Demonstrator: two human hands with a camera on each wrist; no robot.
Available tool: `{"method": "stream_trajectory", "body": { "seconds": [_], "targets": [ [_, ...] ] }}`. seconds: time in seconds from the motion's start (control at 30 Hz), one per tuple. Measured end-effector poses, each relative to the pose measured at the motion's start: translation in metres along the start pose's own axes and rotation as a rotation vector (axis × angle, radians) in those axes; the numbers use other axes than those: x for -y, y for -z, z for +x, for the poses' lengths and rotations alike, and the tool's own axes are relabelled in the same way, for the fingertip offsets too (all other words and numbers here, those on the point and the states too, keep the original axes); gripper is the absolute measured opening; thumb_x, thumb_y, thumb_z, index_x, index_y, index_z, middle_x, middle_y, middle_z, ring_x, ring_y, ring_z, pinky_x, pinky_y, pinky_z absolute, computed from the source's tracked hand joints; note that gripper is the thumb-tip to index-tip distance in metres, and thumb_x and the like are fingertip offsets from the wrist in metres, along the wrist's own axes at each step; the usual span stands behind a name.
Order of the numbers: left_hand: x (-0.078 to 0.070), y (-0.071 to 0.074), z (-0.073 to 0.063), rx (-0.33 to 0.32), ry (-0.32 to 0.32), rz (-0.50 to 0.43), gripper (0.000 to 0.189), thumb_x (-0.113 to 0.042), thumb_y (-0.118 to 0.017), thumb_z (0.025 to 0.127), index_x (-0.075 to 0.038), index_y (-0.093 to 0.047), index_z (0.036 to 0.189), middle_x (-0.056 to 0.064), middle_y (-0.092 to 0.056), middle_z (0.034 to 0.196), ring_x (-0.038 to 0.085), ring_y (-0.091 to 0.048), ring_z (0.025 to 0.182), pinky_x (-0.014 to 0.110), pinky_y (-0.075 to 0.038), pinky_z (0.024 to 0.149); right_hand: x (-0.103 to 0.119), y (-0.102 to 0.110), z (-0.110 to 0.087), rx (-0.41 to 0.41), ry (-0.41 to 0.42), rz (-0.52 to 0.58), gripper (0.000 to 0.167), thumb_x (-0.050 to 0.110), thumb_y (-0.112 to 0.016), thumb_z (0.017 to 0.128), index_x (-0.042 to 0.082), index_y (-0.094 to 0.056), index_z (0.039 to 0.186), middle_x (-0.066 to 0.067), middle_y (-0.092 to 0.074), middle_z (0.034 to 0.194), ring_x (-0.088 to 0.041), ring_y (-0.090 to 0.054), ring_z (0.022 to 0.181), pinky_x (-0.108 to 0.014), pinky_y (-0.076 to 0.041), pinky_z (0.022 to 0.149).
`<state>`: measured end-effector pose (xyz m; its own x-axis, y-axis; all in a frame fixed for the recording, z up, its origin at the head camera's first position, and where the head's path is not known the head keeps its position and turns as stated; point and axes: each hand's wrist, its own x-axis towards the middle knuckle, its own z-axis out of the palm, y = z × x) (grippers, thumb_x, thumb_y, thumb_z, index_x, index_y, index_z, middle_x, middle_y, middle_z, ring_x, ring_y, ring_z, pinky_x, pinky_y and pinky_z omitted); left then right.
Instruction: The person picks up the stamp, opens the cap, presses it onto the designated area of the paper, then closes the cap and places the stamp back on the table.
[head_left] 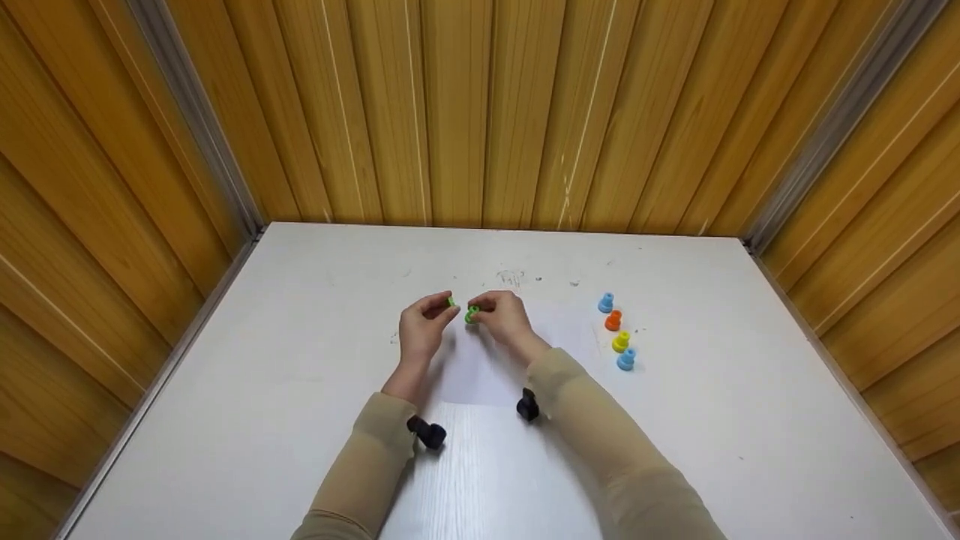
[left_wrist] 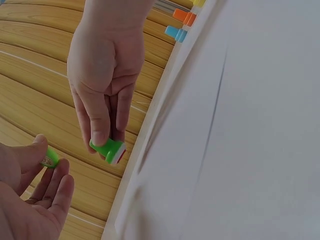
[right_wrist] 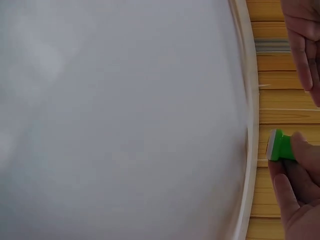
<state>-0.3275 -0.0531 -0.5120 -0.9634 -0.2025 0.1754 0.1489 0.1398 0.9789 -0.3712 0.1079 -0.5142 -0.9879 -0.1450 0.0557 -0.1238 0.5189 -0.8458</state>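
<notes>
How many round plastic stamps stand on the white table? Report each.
4, in a row right of the right hand, farthest first: blue stamp, orange stamp, yellow stamp, second blue stamp. Others may be hidden.

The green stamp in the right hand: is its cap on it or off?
Off. The left hand holds the green cap apart from the green stamp, and the left wrist view shows the stamp's red face uncovered.
</notes>
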Motion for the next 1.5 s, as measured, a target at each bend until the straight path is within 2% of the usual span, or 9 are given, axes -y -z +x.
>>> {"method": "stream_trajectory", "body": {
  "seconds": [0.2, 0.5, 0.73, 0.93, 1.13, 1.5],
  "targets": [
    [0.001, 0.0, 0.0, 0.002, -0.004, 0.009, 0.029, -0.005, -0.078, 0.09, 0.0, -0.075, 0.118, 0.019, -0.077, 0.113, 0.027, -0.074, 0.103, 0.025, -0.062, 0.085, 0.0, -0.005, 0.002, 0.075, -0.031, -0.119, 0.021, 0.001, -0.077, 0.088, 0.003, -0.078, 0.109, -0.012, -0.079, 0.108, -0.025, -0.074, 0.104, -0.037, -0.06, 0.098],
    [0.002, 0.002, 0.002, -0.019, 0.02, -0.008, 0.028, -0.002, -0.078, 0.089, 0.0, -0.076, 0.118, 0.018, -0.076, 0.113, 0.026, -0.073, 0.103, 0.023, -0.063, 0.084, 0.005, -0.008, 0.003, 0.107, 0.017, -0.196, 0.019, -0.004, -0.076, 0.087, -0.001, -0.077, 0.105, -0.014, -0.079, 0.101, -0.027, -0.073, 0.097, -0.038, -0.06, 0.094],
    [0.004, 0.004, 0.001, -0.022, 0.034, -0.017, 0.028, -0.003, -0.078, 0.09, -0.001, -0.076, 0.118, 0.018, -0.076, 0.112, 0.026, -0.073, 0.103, 0.022, -0.062, 0.082, 0.006, -0.011, 0.001, 0.093, 0.013, -0.216, 0.021, -0.006, -0.075, 0.085, -0.001, -0.076, 0.106, -0.015, -0.078, 0.102, -0.029, -0.073, 0.099, -0.04, -0.06, 0.096],
    [0.007, 0.006, 0.0, -0.031, 0.061, -0.014, 0.029, -0.003, -0.078, 0.09, 0.0, -0.075, 0.118, 0.018, -0.076, 0.113, 0.025, -0.073, 0.103, 0.021, -0.062, 0.082, 0.006, -0.013, -0.001, 0.115, 0.005, -0.227, 0.022, -0.007, -0.074, 0.085, -0.002, -0.076, 0.106, -0.015, -0.078, 0.103, -0.029, -0.072, 0.1, -0.041, -0.06, 0.096],
    [0.006, 0.007, 0.002, -0.025, 0.049, -0.024, 0.029, -0.004, -0.079, 0.089, 0.001, -0.075, 0.118, 0.018, -0.076, 0.113, 0.026, -0.073, 0.102, 0.02, -0.06, 0.081, 0.009, -0.013, -0.002, 0.11, -0.017, -0.227, 0.025, -0.007, -0.074, 0.085, -0.002, -0.074, 0.11, -0.016, -0.077, 0.106, -0.03, -0.072, 0.103, -0.041, -0.059, 0.1],
    [0.005, 0.004, 0.002, -0.027, 0.046, -0.011, 0.03, -0.004, -0.079, 0.089, 0.0, -0.075, 0.118, 0.017, -0.076, 0.114, 0.026, -0.072, 0.103, 0.023, -0.062, 0.082, 0.011, -0.011, 0.001, 0.098, -0.005, -0.245, 0.023, -0.008, -0.074, 0.084, -0.002, -0.076, 0.106, -0.016, -0.077, 0.102, -0.029, -0.072, 0.098, -0.04, -0.06, 0.095]
  ]
}}
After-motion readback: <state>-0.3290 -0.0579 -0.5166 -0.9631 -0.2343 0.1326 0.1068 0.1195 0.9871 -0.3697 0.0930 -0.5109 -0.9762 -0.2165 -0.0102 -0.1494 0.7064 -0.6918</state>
